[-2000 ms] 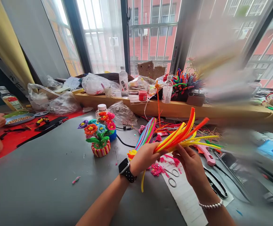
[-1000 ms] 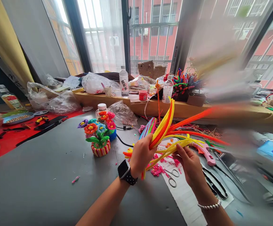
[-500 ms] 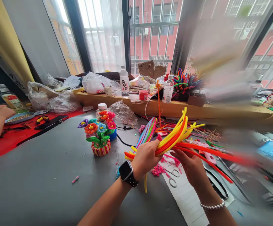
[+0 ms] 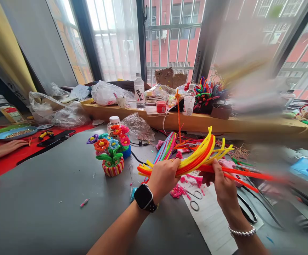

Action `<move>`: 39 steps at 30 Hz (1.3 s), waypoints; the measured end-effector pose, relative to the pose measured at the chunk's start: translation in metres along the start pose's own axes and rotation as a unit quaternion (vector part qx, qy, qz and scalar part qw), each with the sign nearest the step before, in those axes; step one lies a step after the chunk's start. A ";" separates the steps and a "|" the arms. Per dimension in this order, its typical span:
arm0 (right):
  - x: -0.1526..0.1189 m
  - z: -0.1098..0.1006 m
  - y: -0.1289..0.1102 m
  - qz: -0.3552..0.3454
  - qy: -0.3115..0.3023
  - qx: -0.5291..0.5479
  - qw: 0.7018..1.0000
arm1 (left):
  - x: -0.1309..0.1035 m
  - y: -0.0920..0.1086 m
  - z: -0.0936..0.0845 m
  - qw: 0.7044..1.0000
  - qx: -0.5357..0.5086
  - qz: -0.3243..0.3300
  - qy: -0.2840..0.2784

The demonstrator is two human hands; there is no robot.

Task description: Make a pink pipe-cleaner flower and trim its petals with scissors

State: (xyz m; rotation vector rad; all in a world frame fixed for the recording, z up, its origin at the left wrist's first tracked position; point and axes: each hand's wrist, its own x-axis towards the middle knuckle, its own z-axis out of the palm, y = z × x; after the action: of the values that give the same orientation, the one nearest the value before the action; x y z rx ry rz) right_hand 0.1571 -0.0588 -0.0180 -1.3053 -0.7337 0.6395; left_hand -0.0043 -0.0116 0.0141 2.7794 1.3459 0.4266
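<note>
My left hand (image 4: 164, 179), with a black watch on its wrist, is closed round the bundle of yellow and orange pipe cleaners (image 4: 196, 156). To its right, my right hand (image 4: 223, 180) pinches the red-orange pipe cleaners (image 4: 241, 173), which stretch out to the right. Behind my left hand lies a multicoloured striped bundle (image 4: 165, 148). Scissors (image 4: 194, 204) and pink fuzzy scraps (image 4: 177, 191) rest on and beside a white paper sheet (image 4: 212, 219) below my hands.
A pot of colourful pipe-cleaner flowers (image 4: 113, 166) stands left of my hands. Bottles (image 4: 139, 92) and plastic bags line the ledge (image 4: 154, 115) behind. At the far left, another person's hand (image 4: 10, 147) rests on a red mat (image 4: 0, 170).
My right hand has shifted slightly right and up and now grips the red-orange strands. The other person's hand has come down onto the red mat, uncovering the blue tray.
</note>
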 end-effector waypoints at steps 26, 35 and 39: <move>0.019 -0.014 -0.006 0.091 0.008 0.246 0.965 | 0.006 -0.038 -0.012 0.916 -0.375 -0.009 -0.141; 0.028 -0.026 -0.008 0.012 0.122 0.334 0.935 | 0.009 -0.044 -0.011 0.927 -0.373 -0.042 -0.026; 0.033 -0.033 -0.007 0.018 0.120 0.331 0.936 | 0.010 -0.047 -0.013 0.914 -0.389 -0.083 0.083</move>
State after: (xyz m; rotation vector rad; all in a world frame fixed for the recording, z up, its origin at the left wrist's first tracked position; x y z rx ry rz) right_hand 0.2041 -0.0547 -0.0104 -0.7506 -0.2492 0.6647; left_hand -0.0378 0.0245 0.0223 1.9922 1.0871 0.9547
